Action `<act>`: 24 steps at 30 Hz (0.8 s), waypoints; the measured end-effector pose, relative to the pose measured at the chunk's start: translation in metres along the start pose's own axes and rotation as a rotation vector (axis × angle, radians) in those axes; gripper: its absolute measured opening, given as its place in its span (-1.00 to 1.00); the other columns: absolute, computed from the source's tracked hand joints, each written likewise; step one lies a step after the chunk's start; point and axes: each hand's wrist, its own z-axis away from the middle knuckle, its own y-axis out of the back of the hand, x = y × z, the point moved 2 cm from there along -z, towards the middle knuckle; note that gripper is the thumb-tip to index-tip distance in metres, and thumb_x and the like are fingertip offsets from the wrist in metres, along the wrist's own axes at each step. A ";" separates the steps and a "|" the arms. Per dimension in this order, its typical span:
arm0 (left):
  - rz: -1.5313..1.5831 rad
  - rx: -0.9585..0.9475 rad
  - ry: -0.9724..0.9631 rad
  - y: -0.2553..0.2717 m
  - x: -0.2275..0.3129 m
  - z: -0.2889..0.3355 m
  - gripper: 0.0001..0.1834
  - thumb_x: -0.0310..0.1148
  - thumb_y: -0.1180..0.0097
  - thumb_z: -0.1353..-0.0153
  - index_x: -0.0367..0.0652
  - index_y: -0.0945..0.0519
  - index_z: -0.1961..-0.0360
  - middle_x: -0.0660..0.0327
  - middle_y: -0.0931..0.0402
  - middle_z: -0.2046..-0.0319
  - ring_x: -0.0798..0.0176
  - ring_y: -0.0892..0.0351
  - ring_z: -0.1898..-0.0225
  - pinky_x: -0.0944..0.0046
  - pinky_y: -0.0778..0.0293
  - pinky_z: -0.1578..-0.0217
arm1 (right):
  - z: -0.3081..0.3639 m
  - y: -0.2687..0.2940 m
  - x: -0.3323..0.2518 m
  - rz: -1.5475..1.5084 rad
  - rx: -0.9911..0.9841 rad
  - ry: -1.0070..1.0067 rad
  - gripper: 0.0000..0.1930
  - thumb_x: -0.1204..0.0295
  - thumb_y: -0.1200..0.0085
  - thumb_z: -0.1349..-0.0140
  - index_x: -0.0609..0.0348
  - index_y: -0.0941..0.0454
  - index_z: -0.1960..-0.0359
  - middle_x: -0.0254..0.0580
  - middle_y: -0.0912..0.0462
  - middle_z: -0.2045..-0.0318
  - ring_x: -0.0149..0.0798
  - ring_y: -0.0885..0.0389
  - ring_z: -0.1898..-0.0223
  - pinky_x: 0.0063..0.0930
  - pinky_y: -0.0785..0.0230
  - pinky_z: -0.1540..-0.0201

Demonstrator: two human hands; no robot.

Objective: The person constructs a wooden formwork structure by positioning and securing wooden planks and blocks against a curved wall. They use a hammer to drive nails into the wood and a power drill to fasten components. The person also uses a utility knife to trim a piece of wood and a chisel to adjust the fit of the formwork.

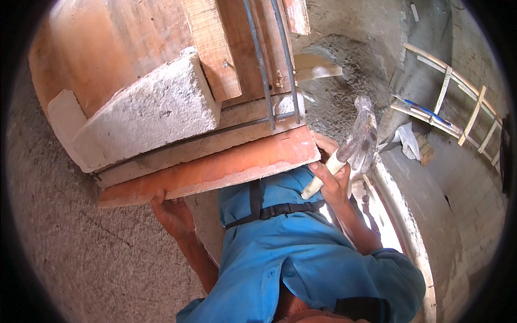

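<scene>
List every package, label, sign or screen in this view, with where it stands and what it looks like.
None of those shows here.
Nearest to a package: a crumpled white bag or cloth lying by the wooden ladder at right; which of the two cannot be told.
The right hand holds a hammer; the left hand props the orange board.

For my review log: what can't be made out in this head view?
- Hammer head: motion-blurred, shape unclear.
- Left hand fingers: hidden behind the orange board.
- Right hand: grip on the handle shows, palm hidden.
- Ladder: bent by the fisheye rim, its ends cut off.
</scene>
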 end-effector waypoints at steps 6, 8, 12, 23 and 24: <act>0.004 0.054 -0.009 -0.016 0.001 -0.002 -0.63 -0.24 -0.13 -0.38 -0.11 -0.51 -0.15 0.27 -0.57 -0.01 0.32 -0.51 -0.03 0.18 -0.43 -0.04 | -0.013 -0.003 -0.005 0.044 -0.057 -0.038 -0.49 0.38 -0.23 -0.26 0.39 -0.52 -0.21 0.14 -0.57 -0.20 -0.03 -0.49 -0.28 -0.16 -0.21 -0.38; 0.013 0.040 -0.003 -0.014 0.002 -0.001 -0.63 -0.25 -0.13 -0.37 -0.12 -0.51 -0.14 0.29 -0.57 0.00 0.34 -0.52 -0.01 0.20 -0.43 -0.03 | -0.014 -0.004 -0.005 0.006 -0.041 -0.056 -0.50 0.38 -0.23 -0.26 0.39 -0.52 -0.20 0.14 -0.57 -0.19 -0.03 -0.49 -0.28 -0.16 -0.22 -0.37; 0.027 0.126 -0.003 -0.028 0.004 0.001 -0.71 -0.26 -0.14 -0.37 -0.12 -0.56 -0.05 0.34 -0.58 0.10 0.40 -0.50 0.12 0.25 -0.44 0.04 | -0.013 -0.005 -0.003 -0.039 -0.023 -0.060 -0.52 0.39 -0.22 -0.27 0.40 -0.53 -0.19 0.14 -0.58 -0.17 -0.04 -0.50 -0.26 -0.17 -0.23 -0.36; 0.056 0.159 -0.014 -0.027 0.001 0.000 -0.74 -0.22 -0.13 -0.39 -0.11 -0.58 0.02 0.32 -0.60 0.09 0.34 -0.53 0.06 0.17 -0.46 -0.05 | -0.017 -0.008 -0.002 -0.166 -0.041 -0.100 -0.59 0.43 -0.21 -0.33 0.38 -0.52 -0.16 0.03 -0.54 -0.20 -0.12 -0.49 -0.26 -0.23 -0.26 -0.35; 0.059 0.134 -0.003 -0.024 0.000 -0.001 -0.70 -0.23 -0.12 -0.37 -0.11 -0.55 -0.05 0.31 -0.58 0.03 0.33 -0.50 -0.02 0.15 -0.42 -0.12 | -0.018 -0.010 -0.003 -0.207 -0.036 -0.105 -0.60 0.44 -0.21 -0.34 0.37 -0.52 -0.16 0.01 -0.53 -0.20 -0.14 -0.49 -0.26 -0.24 -0.27 -0.35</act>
